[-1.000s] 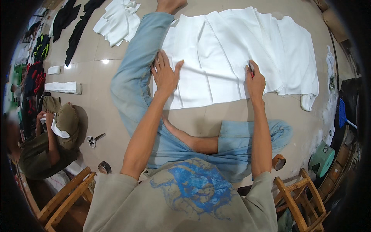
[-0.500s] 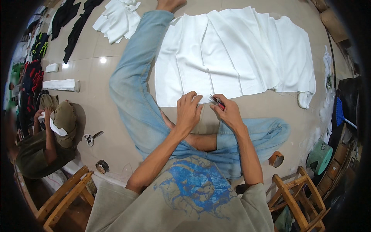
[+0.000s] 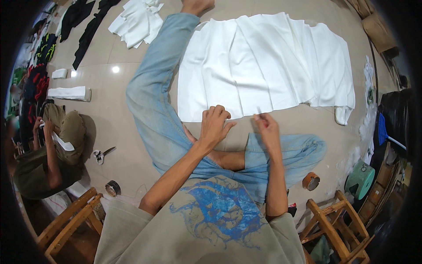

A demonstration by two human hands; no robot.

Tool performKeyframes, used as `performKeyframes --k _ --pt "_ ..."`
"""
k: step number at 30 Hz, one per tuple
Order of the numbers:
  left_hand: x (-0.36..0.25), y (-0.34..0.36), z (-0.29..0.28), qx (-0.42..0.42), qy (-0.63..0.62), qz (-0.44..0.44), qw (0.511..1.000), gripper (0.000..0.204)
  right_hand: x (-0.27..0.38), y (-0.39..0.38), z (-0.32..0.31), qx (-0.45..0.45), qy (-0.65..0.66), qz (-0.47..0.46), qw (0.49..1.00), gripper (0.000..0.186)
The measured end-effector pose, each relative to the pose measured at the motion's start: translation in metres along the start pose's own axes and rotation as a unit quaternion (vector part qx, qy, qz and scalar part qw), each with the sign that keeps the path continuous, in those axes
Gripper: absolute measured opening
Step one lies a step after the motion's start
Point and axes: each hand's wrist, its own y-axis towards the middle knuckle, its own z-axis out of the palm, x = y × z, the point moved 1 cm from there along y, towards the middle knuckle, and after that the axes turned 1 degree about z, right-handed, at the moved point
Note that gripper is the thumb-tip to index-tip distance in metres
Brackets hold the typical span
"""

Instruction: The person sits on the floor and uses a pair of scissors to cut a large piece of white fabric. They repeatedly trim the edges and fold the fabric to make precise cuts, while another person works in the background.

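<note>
A large pleated white fabric (image 3: 281, 61) is spread on the tiled floor. My left hand (image 3: 214, 125) rests at its lower left edge, fingers bent, thumb apart. My right hand (image 3: 269, 134), blurred, grips small red-handled snips (image 3: 263, 119), blades pointing up near that edge. My bent legs in pale jeans (image 3: 147, 88) lie left of and below the fabric. A pair of scissors (image 3: 99, 156) lies on the floor to my left.
A co-worker (image 3: 44, 154) sits at left holding white cloth. White pieces (image 3: 134, 22) and black pieces (image 3: 77, 20) lie at upper left. Tape rolls (image 3: 311, 180), wooden frames (image 3: 332, 206), a green stool (image 3: 360, 180) and a blue-headed tool (image 3: 382, 132) are around me.
Both hands have come down and inward to the fabric's lower edge since a second ago. In the last half second my right hand has shifted right, away from the left.
</note>
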Motion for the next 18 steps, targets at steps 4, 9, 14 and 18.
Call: performKeyframes --k 4,9,14,18 --pt "0.004 -0.004 0.006 0.018 0.017 0.008 1.000 0.012 0.008 -0.011 0.038 0.061 0.067 0.073 0.993 0.028" --pt "0.007 -0.005 0.011 0.012 -0.025 0.021 0.999 0.012 0.002 -0.009 0.031 0.034 0.132 0.088 0.987 0.027" --pt "0.001 -0.005 0.005 0.095 -0.106 -0.111 0.984 0.013 0.021 -0.013 0.012 0.030 0.214 0.199 0.956 0.026" --pt "-0.003 -0.005 0.001 0.125 -0.150 -0.147 0.970 0.014 0.032 -0.018 0.019 0.088 0.225 0.190 0.952 0.042"
